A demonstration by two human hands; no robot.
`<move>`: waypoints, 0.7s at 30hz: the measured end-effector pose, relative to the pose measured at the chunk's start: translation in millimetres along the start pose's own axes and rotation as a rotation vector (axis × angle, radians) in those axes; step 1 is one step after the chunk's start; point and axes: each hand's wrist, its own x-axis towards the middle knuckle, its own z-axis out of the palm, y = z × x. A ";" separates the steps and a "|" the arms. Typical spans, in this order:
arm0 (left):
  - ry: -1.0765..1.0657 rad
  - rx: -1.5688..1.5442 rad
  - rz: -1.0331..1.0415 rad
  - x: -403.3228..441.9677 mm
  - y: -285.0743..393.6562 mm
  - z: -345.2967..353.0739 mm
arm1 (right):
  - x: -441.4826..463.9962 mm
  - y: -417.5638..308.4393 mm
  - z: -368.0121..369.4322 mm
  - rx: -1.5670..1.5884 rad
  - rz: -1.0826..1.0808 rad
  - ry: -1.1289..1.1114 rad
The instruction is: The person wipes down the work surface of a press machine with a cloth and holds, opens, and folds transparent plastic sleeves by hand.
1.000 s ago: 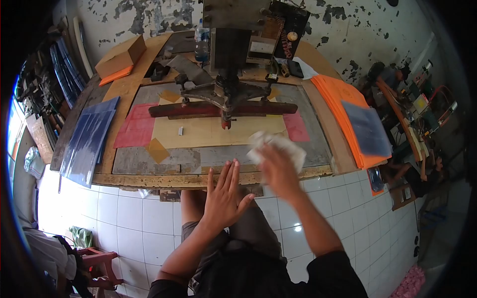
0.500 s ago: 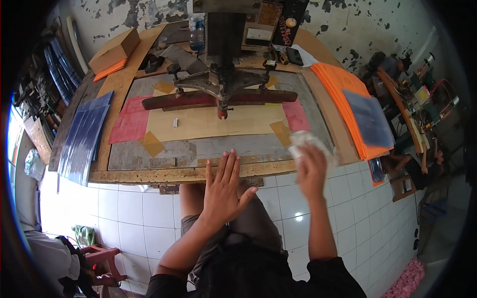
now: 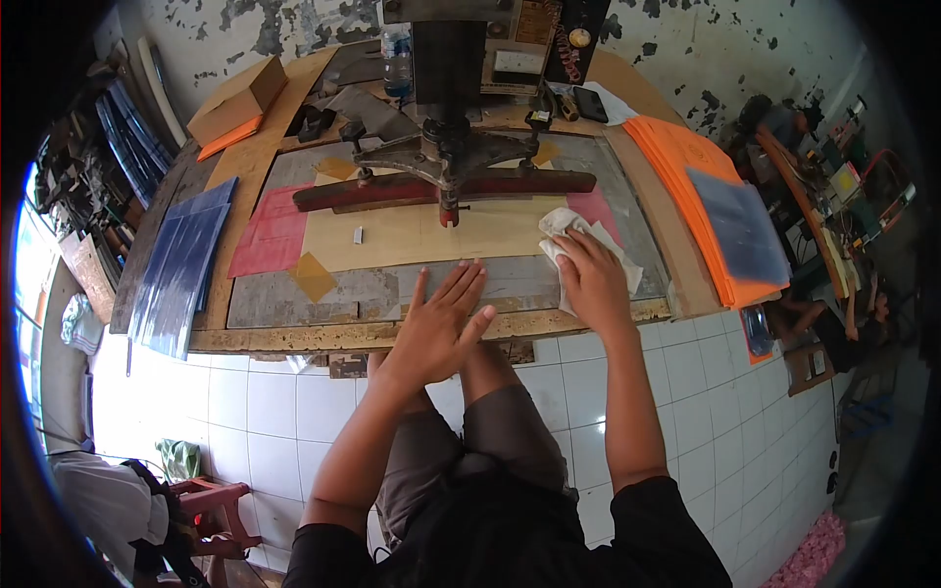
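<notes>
My right hand (image 3: 596, 281) presses a crumpled white cloth (image 3: 561, 223) onto the right part of the grey metal plate (image 3: 431, 284), where cloth and hand cover the tape at that corner. With nothing in it, my left hand (image 3: 439, 323) is spread out, palm down, at the plate's front edge. A long cream sheet (image 3: 392, 240) lies on the plate between two pink pieces (image 3: 265, 235), its near left corner under brown tape (image 3: 314, 278). Over the sheet stands a press head with a dark red bar (image 3: 529, 183). A small pale piece (image 3: 359, 234) rests on the sheet.
Clear plastic sheets (image 3: 181, 265) overhang the table's left side. Orange sheets (image 3: 676, 186) with a clear plastic sheet (image 3: 740, 225) are stacked at the right. A cardboard box (image 3: 235, 103), bottle (image 3: 397, 64) and phone (image 3: 589, 104) stand behind. Another person (image 3: 784, 118) sits at far right.
My right hand has moved the cloth up and left from the table's front edge onto the plate. The left hand has shifted slightly, still flat. The whole view has moved a little.
</notes>
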 end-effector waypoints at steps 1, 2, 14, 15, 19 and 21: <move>0.012 0.018 0.001 -0.4 2.6 2.6 | -4.9 -7.1 6.5 0.027 -0.035 -0.008; 0.026 0.039 0.002 0.2 3.5 3.8 | -12.4 -26.8 11.5 0.054 -0.073 -0.015; 0.081 0.080 -0.007 -2.0 3.4 11.3 | -85.4 22.7 -5.8 -0.073 0.055 0.251; 0.076 0.090 -0.013 -1.8 4.2 10.8 | -86.4 44.7 -17.5 -0.104 0.098 0.272; 0.070 0.130 -0.016 -3.2 8.3 11.6 | -86.7 60.2 -28.4 -0.153 0.174 0.279; 0.079 0.133 -0.014 -3.1 7.2 13.0 | -85.4 14.1 -4.1 -0.019 0.091 0.255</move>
